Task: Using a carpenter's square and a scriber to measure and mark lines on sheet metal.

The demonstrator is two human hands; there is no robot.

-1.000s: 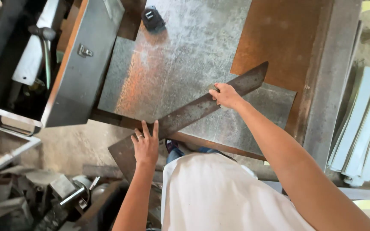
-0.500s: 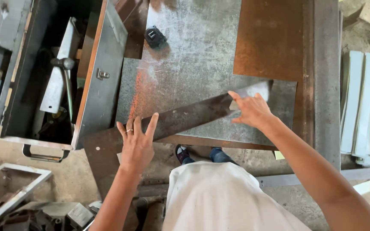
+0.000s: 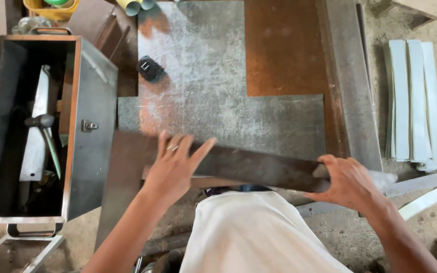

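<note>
Risk noted: dark metal strip (image 3: 259, 169), one piece lying across lower centre on the galvanised sheet (image 3: 218, 101), might skid sideways. Left hand (image 3: 175, 167) lay flat, fingers spread, pinning it; right hand (image 3: 347, 182) curled over its end. Edges could cut. One toolbox (image 3: 89, 131) at left.

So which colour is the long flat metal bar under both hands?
Dark brownish grey long flat metal bar, head view.

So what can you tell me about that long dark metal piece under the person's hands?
The metal square is a large L-shaped piece of flat, dark, rust-stained steel. Its long arm lies nearly level across the near edge of the galvanised sheet; the wider arm drops off the bench at the left. The left hand presses flat near the corner, and the right hand grips the far end.
</note>
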